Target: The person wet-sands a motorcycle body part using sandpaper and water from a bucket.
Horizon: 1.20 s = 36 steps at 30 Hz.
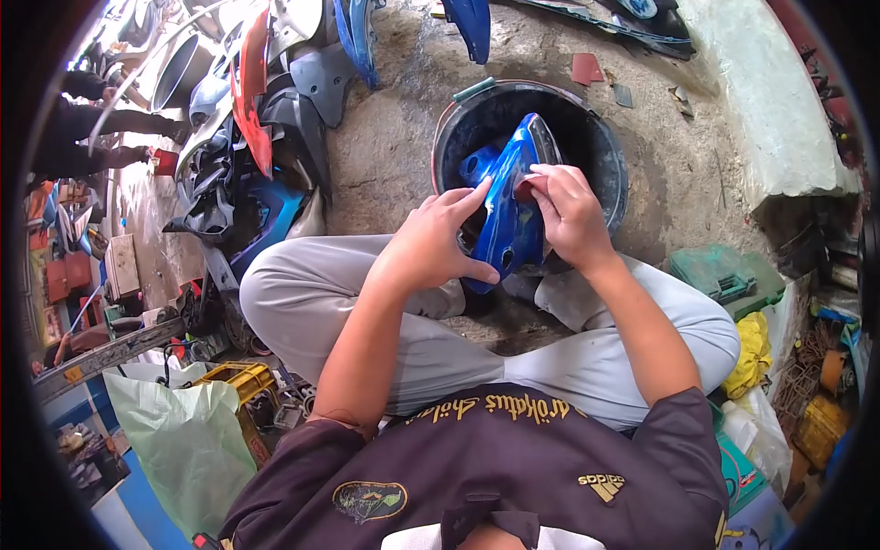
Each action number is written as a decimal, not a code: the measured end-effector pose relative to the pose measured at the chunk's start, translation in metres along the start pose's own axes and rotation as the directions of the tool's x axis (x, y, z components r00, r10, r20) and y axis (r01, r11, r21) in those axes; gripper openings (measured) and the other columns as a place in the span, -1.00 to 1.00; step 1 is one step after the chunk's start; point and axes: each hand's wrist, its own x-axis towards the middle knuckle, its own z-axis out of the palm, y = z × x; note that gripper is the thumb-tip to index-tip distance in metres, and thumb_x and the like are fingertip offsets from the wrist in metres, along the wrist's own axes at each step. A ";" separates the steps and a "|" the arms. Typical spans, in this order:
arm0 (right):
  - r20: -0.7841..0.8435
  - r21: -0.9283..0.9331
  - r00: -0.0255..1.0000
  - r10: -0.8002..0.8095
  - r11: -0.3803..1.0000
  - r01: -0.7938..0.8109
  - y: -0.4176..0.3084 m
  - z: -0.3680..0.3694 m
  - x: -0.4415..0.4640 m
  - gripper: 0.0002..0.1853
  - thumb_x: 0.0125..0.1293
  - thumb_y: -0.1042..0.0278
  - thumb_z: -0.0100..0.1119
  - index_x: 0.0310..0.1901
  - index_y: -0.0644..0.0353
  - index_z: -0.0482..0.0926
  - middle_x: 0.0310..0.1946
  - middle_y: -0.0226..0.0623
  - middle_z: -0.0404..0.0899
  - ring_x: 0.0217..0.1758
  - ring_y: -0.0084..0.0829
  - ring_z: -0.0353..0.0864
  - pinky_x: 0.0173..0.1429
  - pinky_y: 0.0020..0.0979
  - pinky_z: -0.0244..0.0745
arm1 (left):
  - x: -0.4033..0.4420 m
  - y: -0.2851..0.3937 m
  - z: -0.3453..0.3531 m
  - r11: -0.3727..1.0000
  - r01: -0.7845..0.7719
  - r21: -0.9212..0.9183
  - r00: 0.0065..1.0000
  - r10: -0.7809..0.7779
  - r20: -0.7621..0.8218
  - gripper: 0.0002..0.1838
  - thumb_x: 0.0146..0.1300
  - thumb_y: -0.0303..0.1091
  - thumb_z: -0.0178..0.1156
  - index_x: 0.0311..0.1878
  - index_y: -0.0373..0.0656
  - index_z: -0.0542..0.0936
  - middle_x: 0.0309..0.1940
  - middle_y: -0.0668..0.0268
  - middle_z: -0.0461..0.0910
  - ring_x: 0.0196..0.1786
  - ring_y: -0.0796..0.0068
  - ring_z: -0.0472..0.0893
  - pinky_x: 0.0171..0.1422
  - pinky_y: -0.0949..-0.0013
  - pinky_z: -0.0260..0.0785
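A glossy blue panel (500,215) stands tilted over a black bucket (600,137), its pointed end up. My left hand (435,236) grips the panel's left edge, thumb near the lower end and fingers higher up. Pinched in my right hand (570,211) is a small reddish-brown sheet (529,187), pressed against the panel's right side, where the surface looks dull and greyish. Inside the bucket, another blue part (477,165) shows behind the panel.
Red, blue and black panels (252,92) are piled at the left. Red scraps (587,69) lie beyond the bucket. A green case (715,273) and yellow cloth (750,353) are by my right knee. A yellow crate (240,378) and pale bag (188,440) sit at lower left.
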 end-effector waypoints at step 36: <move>-0.046 0.053 0.997 0.062 0.997 -0.060 0.000 0.017 -0.001 -0.77 0.45 0.56 0.33 0.09 0.19 0.75 0.21 -0.15 0.79 0.05 -0.03 0.75 0.22 -0.09 0.67 | 0.000 0.002 0.001 1.000 0.005 -0.007 1.000 -0.005 -0.006 0.40 -0.23 0.02 0.79 0.77 -0.06 0.32 0.54 -0.07 0.53 0.51 -0.21 0.53 0.68 -0.05 0.33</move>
